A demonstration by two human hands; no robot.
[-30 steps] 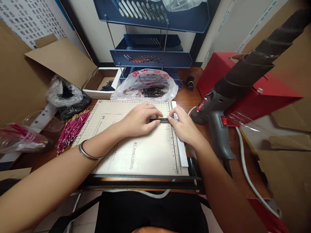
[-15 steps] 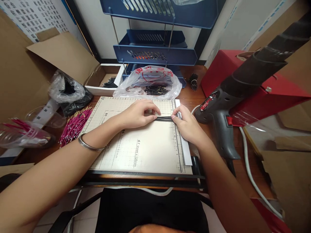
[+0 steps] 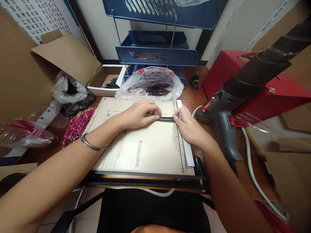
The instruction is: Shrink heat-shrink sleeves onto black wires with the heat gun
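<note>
Black strands (image 3: pixel 166 119) apparently between fingers (image 3: pixel 178 122)

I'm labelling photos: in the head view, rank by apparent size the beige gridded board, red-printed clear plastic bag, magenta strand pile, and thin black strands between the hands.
1. Beige gridded board
2. Red-printed clear plastic bag
3. Magenta strand pile
4. Thin black strands (partly hidden)

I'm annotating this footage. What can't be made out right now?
Head view:
Left ends of the thin black strands: hidden by the bare left hand.
Their right ends: hidden by the bare right hand.
Far end of the dark grey, pistol-shaped tool: cut off by the right edge.
Exact count of the piled, thin magenta rods: too small, overlapping.
</note>
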